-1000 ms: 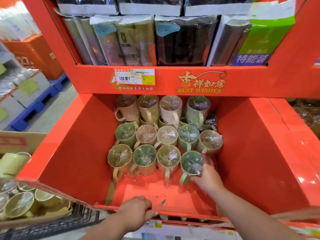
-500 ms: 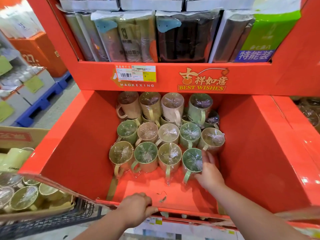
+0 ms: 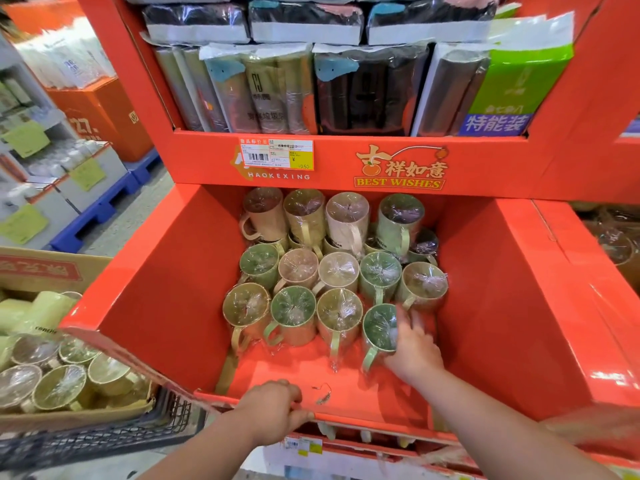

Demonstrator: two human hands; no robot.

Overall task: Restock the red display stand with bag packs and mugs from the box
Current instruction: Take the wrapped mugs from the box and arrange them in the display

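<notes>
The red display stand [image 3: 166, 278] has a lower bin with several plastic-wrapped mugs in rows. My right hand [image 3: 414, 344] reaches into the bin and holds the right side of a green mug [image 3: 379, 327] at the right end of the front row. My left hand [image 3: 273, 408] grips the bin's front edge [image 3: 363, 422]. Bag packs [image 3: 363, 88] stand upright on the upper shelf. The cardboard box [image 3: 45, 268] at the left holds more wrapped mugs [image 3: 59, 386].
The box sits on a dark wire cart [image 3: 104, 441] at the lower left. Another red bin [image 3: 609, 244] with wrapped items adjoins on the right. Shelves on blue pallets [image 3: 97, 216] stand across the aisle at the left.
My right hand has shifted slightly on the green mug, fingers now more spread along its side. The view has tilted up a little. My left hand stays on the front edge.
</notes>
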